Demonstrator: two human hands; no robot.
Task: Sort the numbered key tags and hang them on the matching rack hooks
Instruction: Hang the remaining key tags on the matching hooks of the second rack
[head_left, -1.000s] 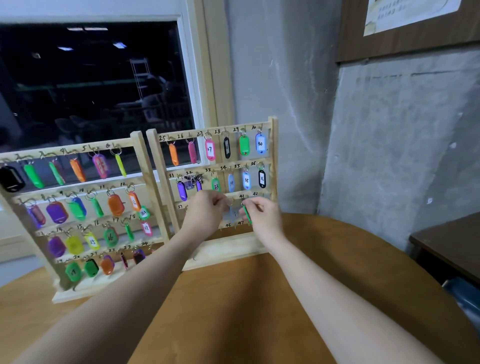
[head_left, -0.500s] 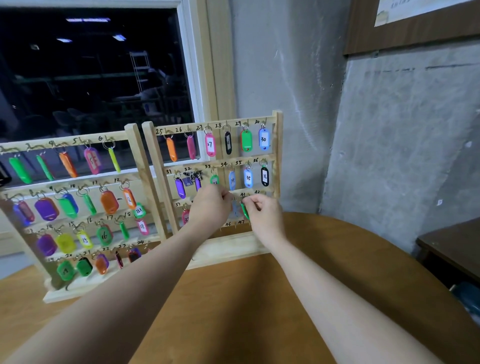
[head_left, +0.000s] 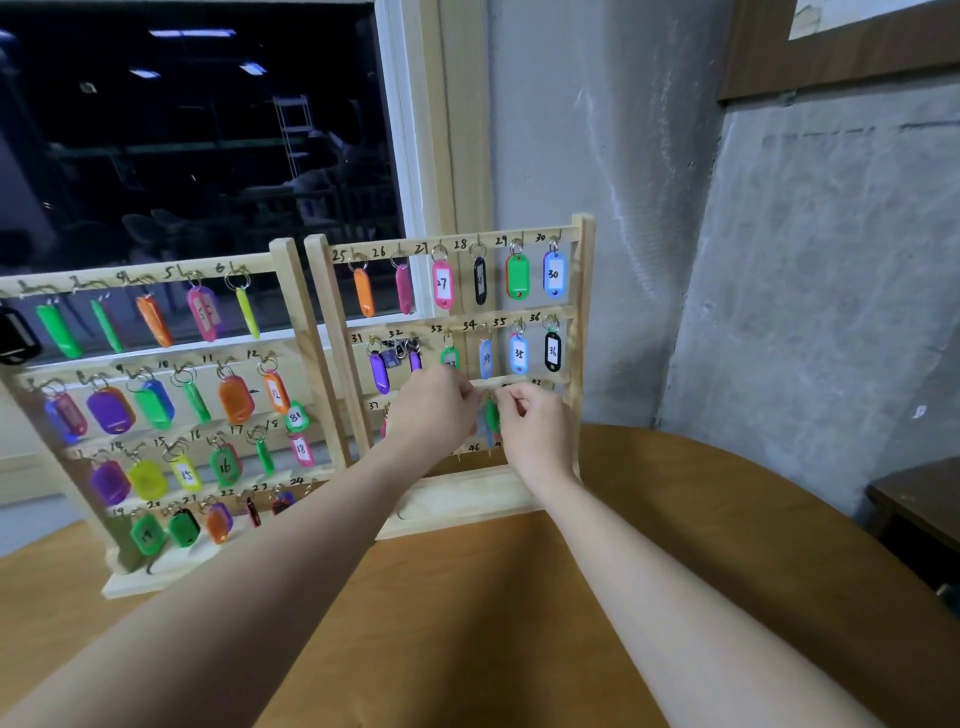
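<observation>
Two wooden key racks stand side by side on the round table, the left rack (head_left: 291, 322) full of coloured tags, the right rack (head_left: 584, 291) filled on its upper two rows. Both my hands are raised to the right rack's third row. My right hand (head_left: 535, 431) pinches the ring of a green key tag (head_left: 492, 414) up at the rail near hook 41. My left hand (head_left: 436, 410) has its fingers curled beside a blue-grey tag (head_left: 483, 434); what it grips is hidden. A pink tag under hook 37 peeks out behind my left hand.
A dark window lies behind the racks and a grey concrete wall (head_left: 779, 286) rises to the right. The brown round table (head_left: 493, 623) curves away at the right, beyond which a dark side table (head_left: 919, 504) stands.
The view has shifted slightly so the racks sit a little further left and higher. My right hand has lifted the green tag's ring closer to the third rail; my left hand stays beside it.
</observation>
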